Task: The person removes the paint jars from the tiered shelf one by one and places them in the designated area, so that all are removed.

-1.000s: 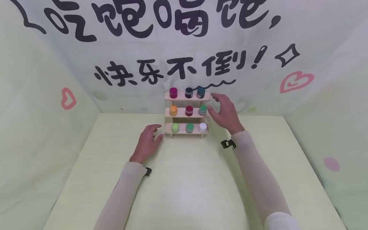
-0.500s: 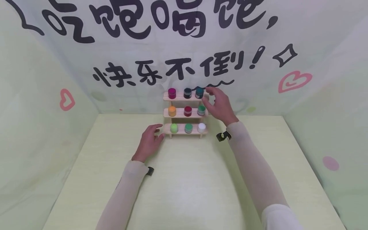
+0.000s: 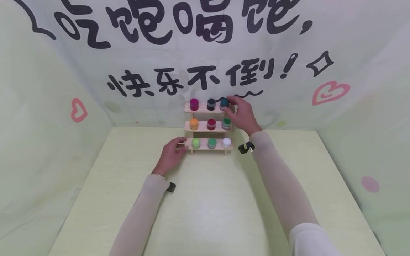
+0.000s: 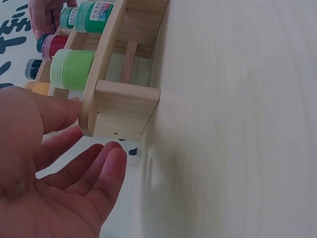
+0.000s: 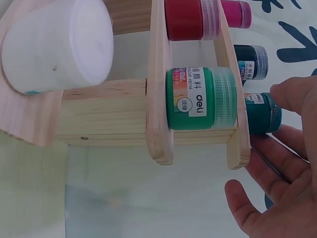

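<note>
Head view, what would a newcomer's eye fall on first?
Probably the bold black lettering across the backdrop. Next, the three-shelf wooden stand below, holding nine colourful jars in rows of three. The left hand pinches its bottom-left end; the right hand grips the top-right teal jar.

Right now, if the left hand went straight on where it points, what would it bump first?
Probably the left end of the rack's bottom step, because the left hand points right at it. They may already be touching; I can't tell. Just past that end stands the light-green jar.
</note>
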